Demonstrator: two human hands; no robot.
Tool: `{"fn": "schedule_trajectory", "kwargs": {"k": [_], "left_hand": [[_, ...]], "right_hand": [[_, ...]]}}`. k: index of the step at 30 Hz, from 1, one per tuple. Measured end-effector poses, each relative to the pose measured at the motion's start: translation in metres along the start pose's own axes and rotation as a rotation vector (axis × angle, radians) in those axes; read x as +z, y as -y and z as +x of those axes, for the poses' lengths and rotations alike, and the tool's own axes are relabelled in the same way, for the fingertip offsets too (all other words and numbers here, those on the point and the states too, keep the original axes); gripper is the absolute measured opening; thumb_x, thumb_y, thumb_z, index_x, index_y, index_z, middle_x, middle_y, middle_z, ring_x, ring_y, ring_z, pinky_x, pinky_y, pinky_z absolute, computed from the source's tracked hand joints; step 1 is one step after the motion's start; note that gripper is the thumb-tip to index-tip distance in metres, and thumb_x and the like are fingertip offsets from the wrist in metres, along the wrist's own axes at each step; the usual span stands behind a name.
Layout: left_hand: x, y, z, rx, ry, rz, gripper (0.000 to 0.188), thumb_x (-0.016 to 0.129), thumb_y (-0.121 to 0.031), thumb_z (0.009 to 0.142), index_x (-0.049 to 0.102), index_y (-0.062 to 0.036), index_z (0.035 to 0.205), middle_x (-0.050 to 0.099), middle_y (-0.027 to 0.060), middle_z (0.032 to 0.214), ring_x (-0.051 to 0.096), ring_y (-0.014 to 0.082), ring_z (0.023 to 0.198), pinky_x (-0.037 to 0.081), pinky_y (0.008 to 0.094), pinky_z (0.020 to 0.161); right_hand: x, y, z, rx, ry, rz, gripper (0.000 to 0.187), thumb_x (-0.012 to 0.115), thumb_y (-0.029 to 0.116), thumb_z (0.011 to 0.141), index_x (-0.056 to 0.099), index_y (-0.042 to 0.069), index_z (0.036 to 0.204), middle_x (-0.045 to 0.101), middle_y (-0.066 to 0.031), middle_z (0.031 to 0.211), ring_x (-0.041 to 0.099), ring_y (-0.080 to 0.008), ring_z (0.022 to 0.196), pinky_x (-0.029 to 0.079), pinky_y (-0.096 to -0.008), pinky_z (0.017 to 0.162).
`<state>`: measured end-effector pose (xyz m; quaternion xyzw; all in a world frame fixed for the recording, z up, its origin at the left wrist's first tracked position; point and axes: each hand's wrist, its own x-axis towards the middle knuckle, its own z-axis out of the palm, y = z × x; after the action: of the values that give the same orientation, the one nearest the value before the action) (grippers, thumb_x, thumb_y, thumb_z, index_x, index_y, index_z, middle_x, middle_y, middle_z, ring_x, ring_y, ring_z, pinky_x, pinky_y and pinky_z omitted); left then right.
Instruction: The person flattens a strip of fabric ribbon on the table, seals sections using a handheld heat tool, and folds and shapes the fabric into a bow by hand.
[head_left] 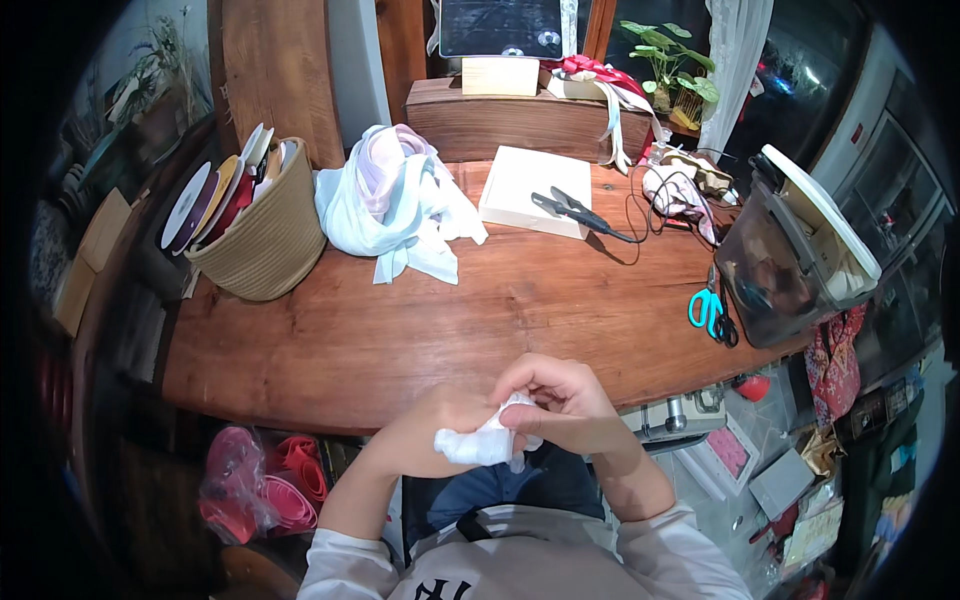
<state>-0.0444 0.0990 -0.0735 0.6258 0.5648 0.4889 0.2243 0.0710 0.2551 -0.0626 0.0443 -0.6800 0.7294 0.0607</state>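
Observation:
A bunched strip of thin white cloth point(485, 443) is held in front of my body, just off the table's near edge. My left hand point(435, 425) is closed on it from the left, with most of its fingers hidden behind the folds. On the other side, my right hand point(562, 402) pinches the cloth's upper right part between thumb and curled fingers. The two hands nearly meet, and a small end of the cloth hangs below them over my lap.
On the wooden table point(400, 340) stand a woven basket point(265, 235) of ribbon spools, pale blue fabric point(365, 215), a white box point(515, 190) with a black corded clamp-like tool point(575, 212), turquoise scissors point(708, 310) and a grey plastic bin point(775, 255). A screen point(500, 28) stands behind.

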Motion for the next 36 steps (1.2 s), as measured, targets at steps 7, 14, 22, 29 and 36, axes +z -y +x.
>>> {"fn": "schedule_trajectory", "kwargs": {"k": [7, 14, 22, 29, 36], "left_hand": [[0.004, -0.008, -0.005, -0.009, -0.096, 0.046, 0.016, 0.07, -0.013, 0.071, 0.066, -0.0078, 0.086, 0.065, 0.0087, 0.083, 0.065, 0.0281, 0.073, 0.05, 0.0321, 0.062], [0.001, 0.004, -0.013, 0.066, 0.066, -0.004, 0.02, 0.071, -0.012, 0.068, 0.068, -0.0068, 0.088, 0.065, 0.0114, 0.079, 0.064, 0.0309, 0.069, 0.05, 0.0329, 0.06], [0.003, 0.005, -0.015, 0.056, 0.068, -0.146, 0.021, 0.072, -0.011, 0.068, 0.07, -0.0072, 0.088, 0.066, 0.0126, 0.082, 0.064, 0.0298, 0.071, 0.05, 0.0329, 0.062], [-0.002, -0.002, -0.012, 0.033, 0.091, -0.214, 0.02, 0.072, -0.01, 0.07, 0.069, -0.0055, 0.09, 0.065, 0.0112, 0.082, 0.064, 0.0295, 0.071, 0.05, 0.0333, 0.064], [-0.002, 0.0, -0.015, 0.029, -0.049, -0.142, 0.017, 0.071, -0.008, 0.071, 0.069, -0.0061, 0.088, 0.064, 0.0126, 0.08, 0.064, 0.0304, 0.069, 0.049, 0.0322, 0.062]], "right_hand": [[-0.003, -0.015, 0.012, -0.346, -0.012, 0.075, 0.011, 0.061, 0.005, 0.084, 0.061, 0.0, 0.094, 0.059, -0.0048, 0.084, 0.053, -0.0115, 0.067, 0.043, -0.0252, 0.06], [-0.011, 0.019, 0.017, -0.322, 0.272, -0.322, 0.007, 0.064, -0.002, 0.076, 0.065, -0.001, 0.083, 0.059, -0.0068, 0.072, 0.054, -0.0215, 0.066, 0.041, -0.0289, 0.058], [-0.015, 0.011, 0.017, -0.494, 0.368, -0.445, 0.007, 0.066, 0.005, 0.077, 0.061, 0.001, 0.079, 0.057, -0.0055, 0.08, 0.054, -0.0241, 0.072, 0.043, -0.0319, 0.062], [-0.024, 0.007, 0.02, -0.446, 0.375, -0.246, 0.018, 0.061, 0.017, 0.087, 0.057, 0.0, 0.082, 0.051, -0.0066, 0.087, 0.05, -0.0204, 0.071, 0.041, -0.0275, 0.064], [0.01, -0.007, 0.002, -0.257, 0.105, -0.283, 0.028, 0.056, 0.025, 0.092, 0.059, -0.002, 0.098, 0.053, -0.005, 0.083, 0.048, -0.0113, 0.068, 0.04, -0.0241, 0.059]]}}
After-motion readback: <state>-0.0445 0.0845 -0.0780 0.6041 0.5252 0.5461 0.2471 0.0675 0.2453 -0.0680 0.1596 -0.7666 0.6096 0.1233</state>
